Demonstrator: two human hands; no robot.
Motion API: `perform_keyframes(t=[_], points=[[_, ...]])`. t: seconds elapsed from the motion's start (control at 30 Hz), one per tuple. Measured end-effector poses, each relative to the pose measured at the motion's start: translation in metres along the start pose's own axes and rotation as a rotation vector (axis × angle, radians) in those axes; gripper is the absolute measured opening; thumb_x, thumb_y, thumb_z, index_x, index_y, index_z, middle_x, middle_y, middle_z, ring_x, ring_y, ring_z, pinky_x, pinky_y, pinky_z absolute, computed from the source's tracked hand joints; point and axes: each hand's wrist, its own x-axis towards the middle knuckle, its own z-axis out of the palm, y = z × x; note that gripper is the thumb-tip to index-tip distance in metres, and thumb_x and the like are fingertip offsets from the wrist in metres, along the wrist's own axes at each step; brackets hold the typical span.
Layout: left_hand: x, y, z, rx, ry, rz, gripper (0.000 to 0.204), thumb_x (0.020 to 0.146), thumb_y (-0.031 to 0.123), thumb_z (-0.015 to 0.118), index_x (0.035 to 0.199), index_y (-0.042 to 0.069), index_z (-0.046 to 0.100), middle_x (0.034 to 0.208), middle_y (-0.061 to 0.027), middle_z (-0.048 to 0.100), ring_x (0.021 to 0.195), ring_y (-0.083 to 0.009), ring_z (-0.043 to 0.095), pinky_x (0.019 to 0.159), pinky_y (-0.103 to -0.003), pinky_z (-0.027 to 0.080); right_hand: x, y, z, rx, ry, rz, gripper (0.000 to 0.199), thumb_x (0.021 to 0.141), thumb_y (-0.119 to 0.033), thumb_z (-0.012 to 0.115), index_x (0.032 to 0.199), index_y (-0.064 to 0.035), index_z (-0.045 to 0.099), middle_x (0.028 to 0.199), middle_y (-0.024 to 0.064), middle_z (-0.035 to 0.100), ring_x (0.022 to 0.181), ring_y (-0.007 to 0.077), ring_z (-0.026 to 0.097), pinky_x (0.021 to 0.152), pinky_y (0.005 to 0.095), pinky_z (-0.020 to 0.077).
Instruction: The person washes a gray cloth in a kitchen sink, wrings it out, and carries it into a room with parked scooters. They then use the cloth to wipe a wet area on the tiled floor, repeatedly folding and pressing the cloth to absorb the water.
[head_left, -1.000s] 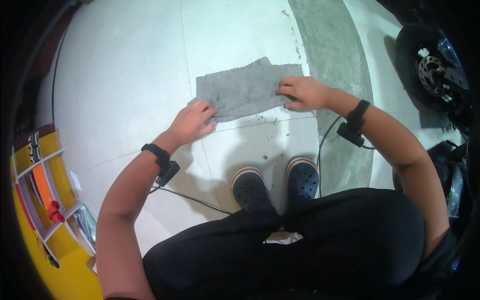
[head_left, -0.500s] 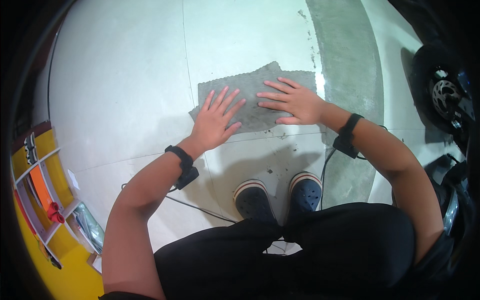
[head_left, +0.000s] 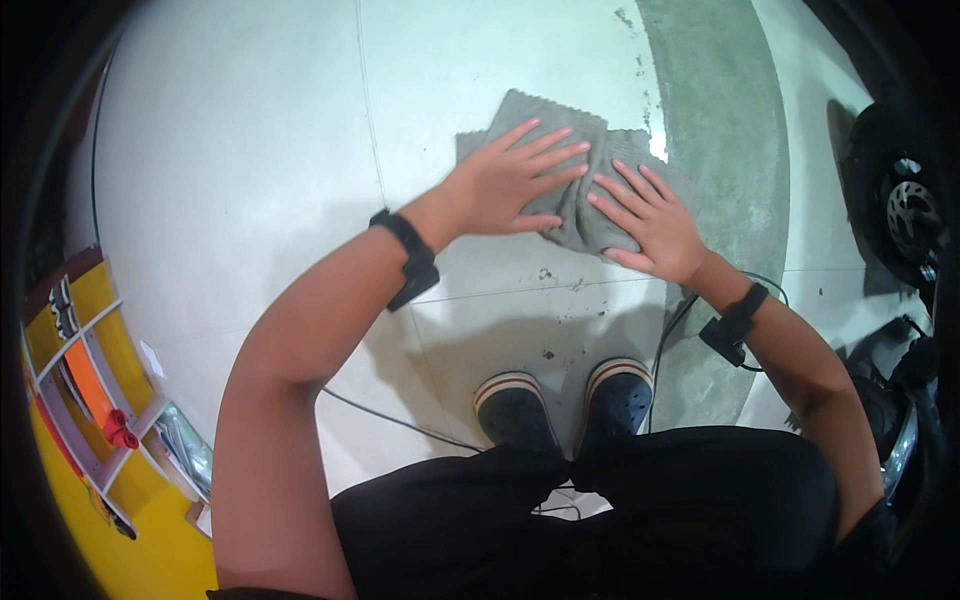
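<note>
A grey cloth [head_left: 550, 112] with wavy-cut edges lies on the pale tiled floor, bunched into folds between my hands. Flat across its left part rests my left hand [head_left: 508, 183], fingers spread and pointing right. My right hand [head_left: 656, 226] presses on the right part with fingers apart, angled up and left. Neither hand grips the fabric; both palms face down. The cloth's left corner shows past my left fingers, and part of it is hidden under the hands. Each wrist wears a black strap with a small box.
My dark clogs [head_left: 517, 408] stand just below the cloth. Dark specks [head_left: 545, 274] dot the floor near it. A grey strip [head_left: 725, 150] runs along the right, beside a black wheel [head_left: 905, 215]. A yellow shelf unit [head_left: 75, 520] stands at left; a cable [head_left: 400, 420] crosses the floor.
My left hand has slid right and slightly up, pushing the cloth's left side toward my right hand. The spread-out cloth is now bunched and folded. My right hand has shifted slightly right.
</note>
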Motion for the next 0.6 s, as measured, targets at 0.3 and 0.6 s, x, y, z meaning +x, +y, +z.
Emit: perform_keyframes(t=[0.3,0.6], points=[[0.054,-0.100,-0.014,0.187,0.058,0.170,0.063,0.101,0.048,0.048,0.155,0.017,0.039,0.163,-0.0053,0.033,0.151,-0.0261,0.029,0.126,-0.048,0.019,0.048,0.028,0.016,-0.165,0.198,0.195,0.068,0.100,-0.050,0.048,0.155,-0.0123,0.038,0.163,0.0112,0.031,0.152,0.0337,0.025,0.123,0.0499,0.0184],[-0.063,-0.102,-0.029,0.192,0.086,-0.303,0.067,0.096,0.033,0.055,0.155,0.007,0.037,0.162,-0.0141,0.034,0.150,-0.0336,0.029,0.123,-0.050,0.018,0.167,0.065,-0.004,-0.121,0.330,-0.224,0.057,0.089,-0.039,0.062,0.143,-0.0212,0.054,0.152,0.0119,0.047,0.140,0.0337,0.042,0.112,0.0514,0.0335]])
